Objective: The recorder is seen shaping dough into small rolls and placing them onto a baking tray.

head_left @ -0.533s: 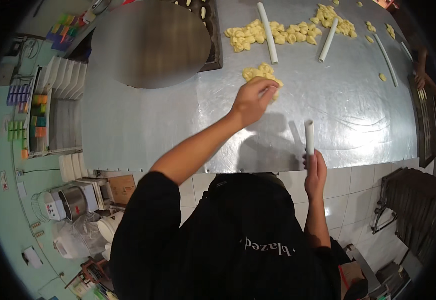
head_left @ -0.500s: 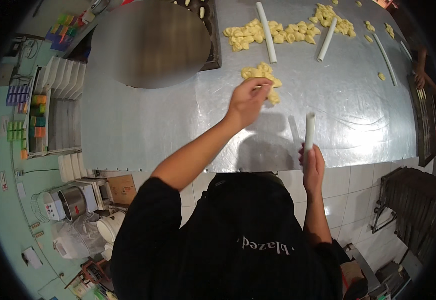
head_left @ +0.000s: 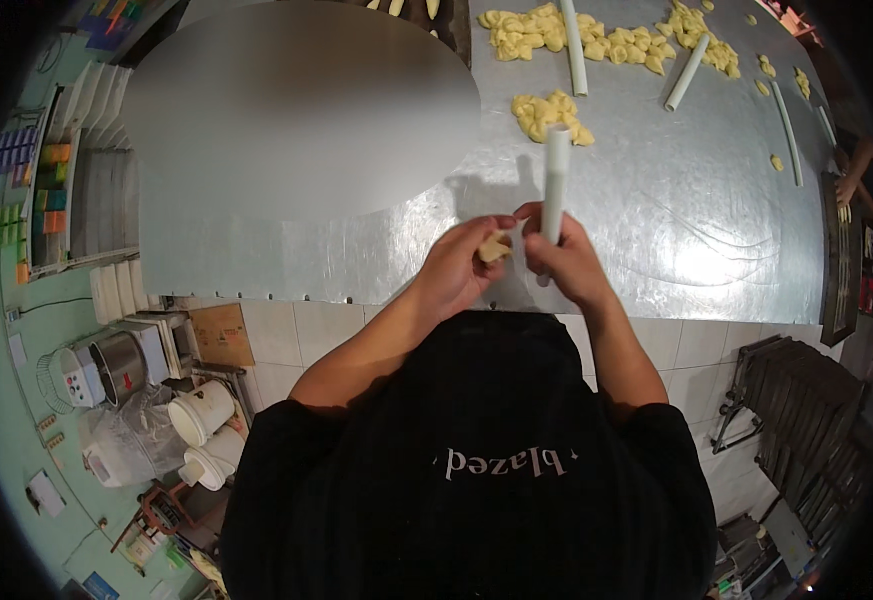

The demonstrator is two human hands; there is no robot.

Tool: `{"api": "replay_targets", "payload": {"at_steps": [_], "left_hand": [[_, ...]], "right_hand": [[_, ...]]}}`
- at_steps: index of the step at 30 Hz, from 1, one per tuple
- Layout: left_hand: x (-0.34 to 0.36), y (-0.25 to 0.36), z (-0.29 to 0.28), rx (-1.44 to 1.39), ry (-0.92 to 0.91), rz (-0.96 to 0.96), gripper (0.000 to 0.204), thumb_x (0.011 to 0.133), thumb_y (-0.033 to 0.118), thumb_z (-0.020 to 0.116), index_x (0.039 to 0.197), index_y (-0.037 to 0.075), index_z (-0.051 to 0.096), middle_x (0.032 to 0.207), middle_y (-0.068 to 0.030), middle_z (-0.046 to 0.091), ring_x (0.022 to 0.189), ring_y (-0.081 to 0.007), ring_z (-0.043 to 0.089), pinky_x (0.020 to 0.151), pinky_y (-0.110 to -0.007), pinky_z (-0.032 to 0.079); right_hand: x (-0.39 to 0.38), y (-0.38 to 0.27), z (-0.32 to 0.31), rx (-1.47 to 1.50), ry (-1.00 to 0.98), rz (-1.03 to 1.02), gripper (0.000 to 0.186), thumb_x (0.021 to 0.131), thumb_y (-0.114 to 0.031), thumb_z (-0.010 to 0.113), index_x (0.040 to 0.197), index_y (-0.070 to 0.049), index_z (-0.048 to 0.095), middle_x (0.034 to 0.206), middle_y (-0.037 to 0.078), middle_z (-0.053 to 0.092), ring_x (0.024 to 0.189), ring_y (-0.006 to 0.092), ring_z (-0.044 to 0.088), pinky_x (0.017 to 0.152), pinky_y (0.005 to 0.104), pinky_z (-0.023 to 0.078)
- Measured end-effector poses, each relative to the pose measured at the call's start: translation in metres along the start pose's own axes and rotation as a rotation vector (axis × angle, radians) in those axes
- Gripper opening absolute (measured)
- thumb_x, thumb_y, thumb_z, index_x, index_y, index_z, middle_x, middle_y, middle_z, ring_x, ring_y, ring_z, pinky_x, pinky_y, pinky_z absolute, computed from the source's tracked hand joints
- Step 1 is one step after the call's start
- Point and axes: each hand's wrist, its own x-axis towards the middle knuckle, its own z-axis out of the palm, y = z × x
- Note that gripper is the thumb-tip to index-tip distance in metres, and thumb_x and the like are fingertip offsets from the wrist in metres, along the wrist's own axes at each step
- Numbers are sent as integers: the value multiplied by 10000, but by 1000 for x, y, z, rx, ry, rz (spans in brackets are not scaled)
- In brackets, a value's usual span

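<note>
Just above the near edge of the metal table (head_left: 616, 230), my two hands are close together. In my left hand (head_left: 454, 268) is a small yellow dough piece (head_left: 494, 247), pinched between thumb and fingers. My right hand (head_left: 571, 262) grips the lower part of a pale rolling pin (head_left: 555, 175), which stands nearly upright. Beyond the pin's top end lies a small pile of yellow dough pieces (head_left: 541, 115) on the table. Some fingers of both hands are hidden.
Farther back lie larger dough heaps (head_left: 521, 35) with other rolling pins (head_left: 688, 72). A blurred round grey shape (head_left: 301, 110) covers the table's left part. Another person's hand (head_left: 844, 188) is at the right edge, beside a dark tray (head_left: 844, 270). Dark stacked trays (head_left: 801, 400) stand lower right.
My left hand has drawn back from the small dough pile with a piece in it. My right hand has brought the rolling pin left, beside the left hand. The view has shifted.
</note>
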Motion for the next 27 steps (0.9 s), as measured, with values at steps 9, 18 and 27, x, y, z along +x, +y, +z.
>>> {"api": "replay_targets", "payload": {"at_steps": [9, 18, 27], "left_hand": [[4, -5, -24, 1704, -56, 825, 661, 944, 425, 522, 1471, 57, 367, 1594, -173, 188, 1476, -334, 177, 1160, -569, 112], [-13, -12, -65, 1920, -53, 638, 521, 843, 277, 667, 1303, 62, 549, 1285, -96, 569, 1214, -245, 520, 1109, -468, 306], [49, 12, -55, 2056, 438, 845, 604, 901, 328, 560, 1421, 50, 429, 1514, -218, 336, 1389, -408, 326, 1103, -622, 211]], "right_hand": [[-21, 5, -23, -626, 615, -137, 379, 935, -146, 594, 1295, -58, 516, 785, 80, 550, 683, 161, 553, 634, 312, 474], [-16, 69, 23, -1641, 331, -470, 558, 869, -298, 647, 1354, -52, 520, 1376, 142, 535, 1246, 300, 531, 1021, 462, 424], [73, 39, 12, -1692, 732, -465, 792, 880, -572, 529, 1454, -41, 402, 1527, 212, 329, 1410, 378, 313, 1114, 628, 196]]}}
